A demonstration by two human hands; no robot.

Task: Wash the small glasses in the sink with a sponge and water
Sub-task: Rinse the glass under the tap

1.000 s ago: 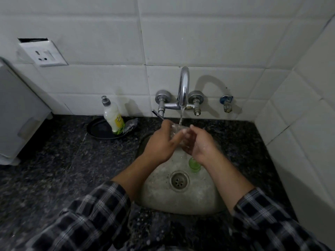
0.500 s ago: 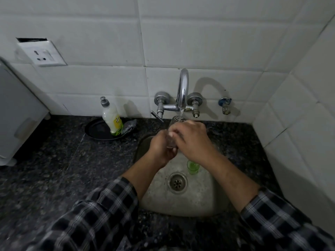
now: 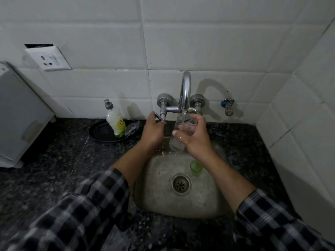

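Observation:
My right hand (image 3: 193,137) grips a clear small glass (image 3: 178,135) under the running tap (image 3: 185,91), and water spills over the glass. My left hand (image 3: 153,130) reaches up to the tap's left lever (image 3: 159,117), fingers curled around it. A small green glass (image 3: 195,167) stands in the steel sink (image 3: 159,189) just right of the drain (image 3: 181,184), partly hidden by my right wrist. A sponge or scrubber (image 3: 133,129) lies on a black dish at the back left.
A dish soap bottle (image 3: 116,121) stands on the black dish (image 3: 101,132) left of the sink. A white appliance (image 3: 20,115) sits on the dark granite counter (image 3: 54,169) at far left. A second small wall tap (image 3: 228,106) is right of the faucet. Tiled walls close in behind and right.
My left hand has let go of the glass and moved up left to the tap lever. My right hand now holds the glass alone under the stream.

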